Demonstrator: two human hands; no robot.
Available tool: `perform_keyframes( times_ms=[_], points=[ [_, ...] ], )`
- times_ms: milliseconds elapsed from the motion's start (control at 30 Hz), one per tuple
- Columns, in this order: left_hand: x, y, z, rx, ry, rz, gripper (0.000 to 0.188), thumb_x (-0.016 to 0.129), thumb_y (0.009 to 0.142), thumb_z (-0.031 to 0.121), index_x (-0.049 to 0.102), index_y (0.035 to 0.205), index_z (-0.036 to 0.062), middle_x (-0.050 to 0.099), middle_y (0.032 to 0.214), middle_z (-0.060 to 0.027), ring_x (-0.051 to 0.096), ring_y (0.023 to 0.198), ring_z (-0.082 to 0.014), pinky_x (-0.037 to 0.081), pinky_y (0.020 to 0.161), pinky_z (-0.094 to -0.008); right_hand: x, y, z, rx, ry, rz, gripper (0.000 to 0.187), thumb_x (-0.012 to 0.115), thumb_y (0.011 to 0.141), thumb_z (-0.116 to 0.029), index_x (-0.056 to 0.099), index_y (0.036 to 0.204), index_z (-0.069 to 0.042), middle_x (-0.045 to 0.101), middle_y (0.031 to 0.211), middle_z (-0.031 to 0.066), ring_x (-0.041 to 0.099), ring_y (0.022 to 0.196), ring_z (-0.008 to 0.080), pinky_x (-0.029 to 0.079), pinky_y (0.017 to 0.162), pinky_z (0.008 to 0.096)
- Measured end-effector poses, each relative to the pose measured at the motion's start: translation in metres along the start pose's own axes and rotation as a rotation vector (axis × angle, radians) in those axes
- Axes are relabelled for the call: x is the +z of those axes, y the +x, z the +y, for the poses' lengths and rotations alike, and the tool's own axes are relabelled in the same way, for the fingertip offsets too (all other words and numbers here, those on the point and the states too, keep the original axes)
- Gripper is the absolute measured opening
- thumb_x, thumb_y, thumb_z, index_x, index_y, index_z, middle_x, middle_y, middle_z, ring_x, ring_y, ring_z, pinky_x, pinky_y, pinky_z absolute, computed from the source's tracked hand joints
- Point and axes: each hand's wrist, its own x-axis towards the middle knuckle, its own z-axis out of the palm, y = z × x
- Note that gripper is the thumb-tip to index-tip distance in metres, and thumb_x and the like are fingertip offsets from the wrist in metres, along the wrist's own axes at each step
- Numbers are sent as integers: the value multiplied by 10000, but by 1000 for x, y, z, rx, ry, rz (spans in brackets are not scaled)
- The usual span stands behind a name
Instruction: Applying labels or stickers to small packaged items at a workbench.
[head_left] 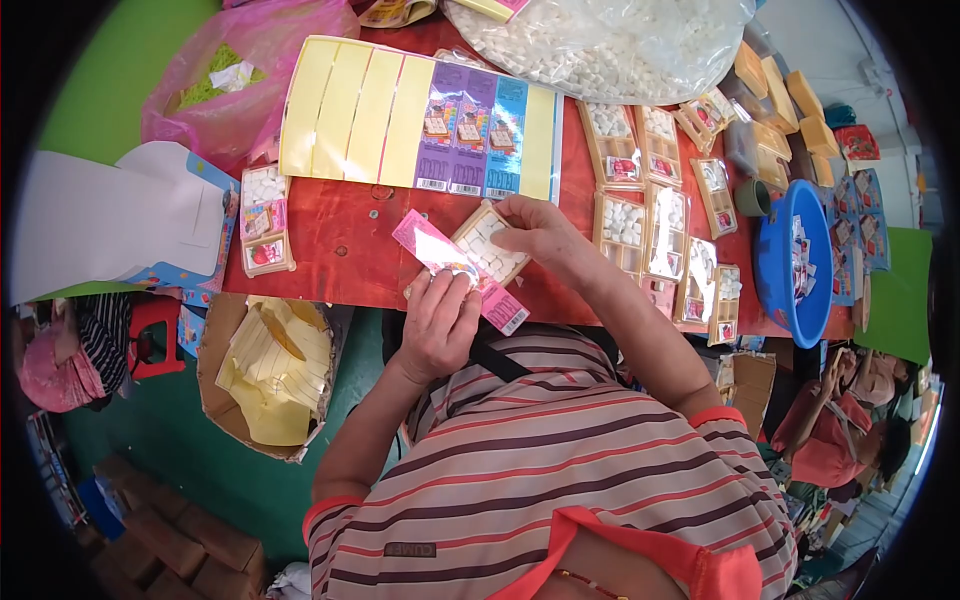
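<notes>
Near the front edge of the red table, a small light-wood-coloured tray [490, 245] packed with white cubes is tilted in my hands. My right hand [545, 238] grips its upper right corner, thumb over the cubes. A glossy pink label strip [430, 243] lies slantwise across the tray's lower left part, both ends jutting past it. My left hand [440, 325] is closed on the strip and the tray under it, fingers pressed on the strip's middle; their tips hide part of it. Beyond my hands lies a sheet of purple and blue labels [470, 125] with bare yellow backing strips.
Filled trays [622, 220] stand in rows at the right, beside a blue basin [800, 265]. One labelled tray [264, 220] stands left. A bag of white cubes [620, 50] lies at the back. A carton [215, 370] of yellow backing paper stands below the table edge.
</notes>
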Motion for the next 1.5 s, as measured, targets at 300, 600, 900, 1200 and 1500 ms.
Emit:
perform_keyframes(
  times_ms=[300,600,900,1200,1500],
  points=[
    [-12,23,10,-304,-177,75,354,589,807,-23,567,1149,-110,507,1270,-254,495,1140,-429,409,979,-481,7,-12,2,-93,201,-30,260,586,851,-31,577,1108,4,656,1018,64,621,909,107,470,811,246],
    [-29,40,8,-652,-359,-152,395,538,859,-10,508,1252,-44,560,1117,-218,540,1054,-362,433,891,-433,9,-18,0,-157,171,-38,272,585,855,-31,574,1124,8,648,1018,53,606,932,106,465,815,253],
    [-44,36,-10,-1149,-1212,-425,295,557,896,95,571,1170,-16,637,1051,-53,577,964,-82,452,861,-250,8,-16,-12,-214,0,-243,252,591,853,-33,585,1102,-3,633,1016,34,577,951,103,447,830,261],
    [-42,35,4,-1258,-1421,-102,340,577,868,51,561,1199,-28,641,1115,-87,596,1024,-125,468,898,-288,9,-33,-31,-354,-143,31,402,644,883,-166,525,1238,-19,568,1162,53,530,1080,138,413,945,297],
    [-34,17,6,-1178,-1579,318,374,536,868,6,521,1237,-53,616,1187,-153,582,1137,-267,424,1008,-420,2,-76,-9,-224,11,-40,85,602,917,-85,567,884,-15,568,873,-15,511,818,81,404,722,240]
  ],
)
